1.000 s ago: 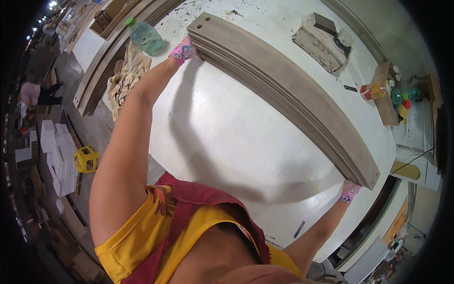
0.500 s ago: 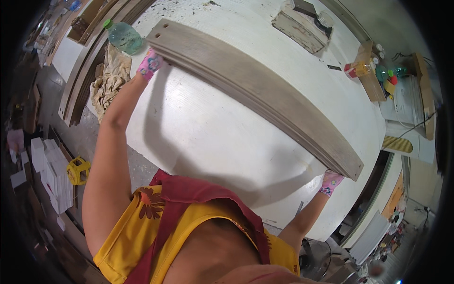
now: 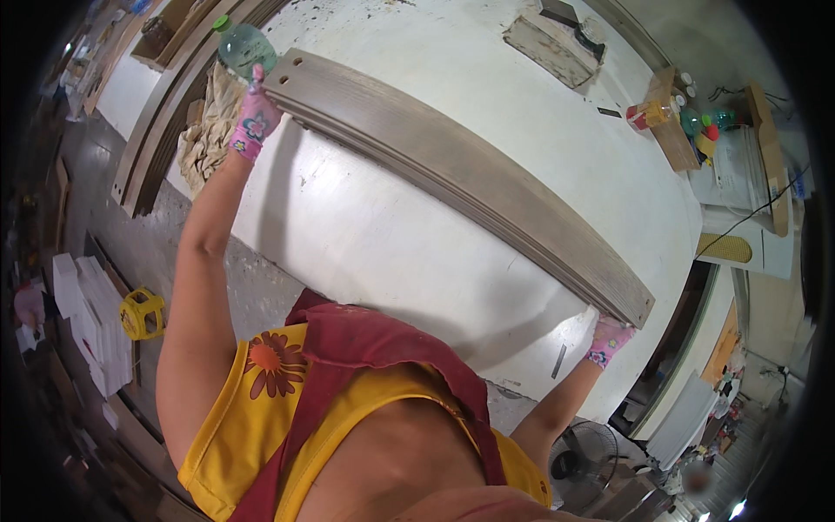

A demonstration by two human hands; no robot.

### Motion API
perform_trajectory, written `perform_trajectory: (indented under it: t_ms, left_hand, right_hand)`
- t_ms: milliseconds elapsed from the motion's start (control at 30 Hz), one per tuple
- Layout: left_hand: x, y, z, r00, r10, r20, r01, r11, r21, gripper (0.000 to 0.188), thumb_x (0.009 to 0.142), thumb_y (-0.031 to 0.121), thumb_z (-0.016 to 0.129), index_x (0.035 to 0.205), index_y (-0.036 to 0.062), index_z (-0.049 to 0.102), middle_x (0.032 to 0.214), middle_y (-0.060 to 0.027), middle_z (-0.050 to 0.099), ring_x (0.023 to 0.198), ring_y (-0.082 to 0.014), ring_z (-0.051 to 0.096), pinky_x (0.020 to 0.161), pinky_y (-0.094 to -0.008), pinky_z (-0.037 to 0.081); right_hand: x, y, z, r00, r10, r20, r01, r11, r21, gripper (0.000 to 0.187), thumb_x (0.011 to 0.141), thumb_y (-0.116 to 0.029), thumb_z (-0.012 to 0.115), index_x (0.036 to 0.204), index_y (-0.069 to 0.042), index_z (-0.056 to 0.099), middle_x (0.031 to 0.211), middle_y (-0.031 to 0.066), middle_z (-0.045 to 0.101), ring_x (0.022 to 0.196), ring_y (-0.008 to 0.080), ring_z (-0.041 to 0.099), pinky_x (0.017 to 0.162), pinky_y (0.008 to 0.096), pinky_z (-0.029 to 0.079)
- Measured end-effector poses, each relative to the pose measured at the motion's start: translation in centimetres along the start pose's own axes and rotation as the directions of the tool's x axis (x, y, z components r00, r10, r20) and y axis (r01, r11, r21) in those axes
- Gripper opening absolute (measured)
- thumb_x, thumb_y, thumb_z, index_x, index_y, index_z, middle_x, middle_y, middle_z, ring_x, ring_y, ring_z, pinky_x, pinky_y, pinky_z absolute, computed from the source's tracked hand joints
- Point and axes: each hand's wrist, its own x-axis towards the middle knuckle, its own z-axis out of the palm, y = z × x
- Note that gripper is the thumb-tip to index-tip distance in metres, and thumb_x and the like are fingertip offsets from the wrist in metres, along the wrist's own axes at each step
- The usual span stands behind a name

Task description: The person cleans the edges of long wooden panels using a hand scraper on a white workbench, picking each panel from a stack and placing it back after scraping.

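Observation:
A stack of long, curved grey-brown wooden boards (image 3: 452,148) lies slantwise over the white tabletop, with two holes at its far left end. My left hand (image 3: 255,122), in a pink flowered glove, is against that end, one digit stretched upward and the others partly hidden. At the near right end, my right hand (image 3: 611,339), in a matching glove, closes around the boards from their near edge; its fingertips are hidden. Just beyond my left hand stands a clear bottle with a green cap (image 3: 245,48).
A crumpled beige cloth (image 3: 207,130) and more curved boards (image 3: 143,148) are at the left. On the far side lies a worn block (image 3: 550,50). A cardboard box with bottles (image 3: 674,130) stands at the right. A yellow stool (image 3: 142,314) and a fan (image 3: 584,457) are below.
My left hand has shifted to the boards' end and raised one digit. The right hand stays at the other end. The whole view has shifted slightly.

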Motion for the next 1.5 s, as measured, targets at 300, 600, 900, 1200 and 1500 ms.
perform_trajectory:
  t_ms: [300,600,900,1200,1500]
  left_hand:
    - [-1.9,1.4,0.7,0.972,-0.057,0.228,-0.031,0.931,0.364,0.039,0.084,0.034,0.065,0.115,0.0126,0.055,0.111,-0.0006,0.058,0.108,-0.0137,0.052,0.094,-0.0300,0.039]
    - [-2.3,1.7,1.8,0.975,0.022,0.222,-0.090,0.949,0.302,0.037,0.086,0.031,0.061,0.115,0.0091,0.060,0.114,-0.0021,0.060,0.106,-0.0151,0.055,0.095,-0.0308,0.042]
    - [-2.6,1.8,2.5,0.984,-0.044,0.175,-0.020,0.938,0.346,0.034,0.084,0.031,0.064,0.111,0.0104,0.062,0.109,-0.0024,0.062,0.103,-0.0154,0.057,0.092,-0.0309,0.044]
    - [2.3,2.9,-1.2,0.964,-0.122,0.236,0.047,0.953,0.300,0.034,0.084,0.023,0.063,0.113,0.0058,0.057,0.111,-0.0058,0.058,0.101,-0.0181,0.055,0.089,-0.0316,0.044]
    - [-1.3,4.2,7.1,0.958,-0.254,-0.130,0.284,0.816,0.504,0.048,0.071,0.037,0.076,0.092,-0.0026,0.059,0.078,-0.0201,0.061,0.072,-0.0366,0.061,0.067,-0.0486,0.051]
  right_hand:
    - [2.6,-3.1,-4.3,0.937,-0.231,0.261,0.312,0.890,-0.332,0.064,0.087,-0.049,0.051,0.134,-0.008,0.037,0.128,0.0144,0.046,0.118,0.0288,0.046,0.091,0.0433,0.045]
    - [1.9,-4.0,-0.7,0.979,-0.133,0.153,0.186,0.889,-0.419,0.055,0.085,-0.035,0.058,0.131,-0.009,0.045,0.130,0.0139,0.046,0.114,0.0323,0.049,0.086,0.0474,0.047]
    - [1.9,-4.4,-0.1,0.985,-0.106,0.134,0.156,0.881,-0.447,0.055,0.084,-0.038,0.057,0.130,-0.008,0.046,0.129,0.0131,0.047,0.113,0.0314,0.050,0.083,0.0489,0.047]
    - [2.4,-5.6,1.7,0.976,-0.057,0.209,0.179,0.757,-0.629,0.040,0.094,-0.025,0.040,0.129,-0.006,0.046,0.126,0.0124,0.048,0.110,0.0263,0.052,0.084,0.0408,0.051]
    - [3.1,-6.2,2.8,0.999,0.049,0.016,-0.030,0.806,-0.591,0.051,0.084,-0.044,0.054,0.126,-0.014,0.049,0.122,0.0090,0.051,0.104,0.0253,0.054,0.076,0.0407,0.049]
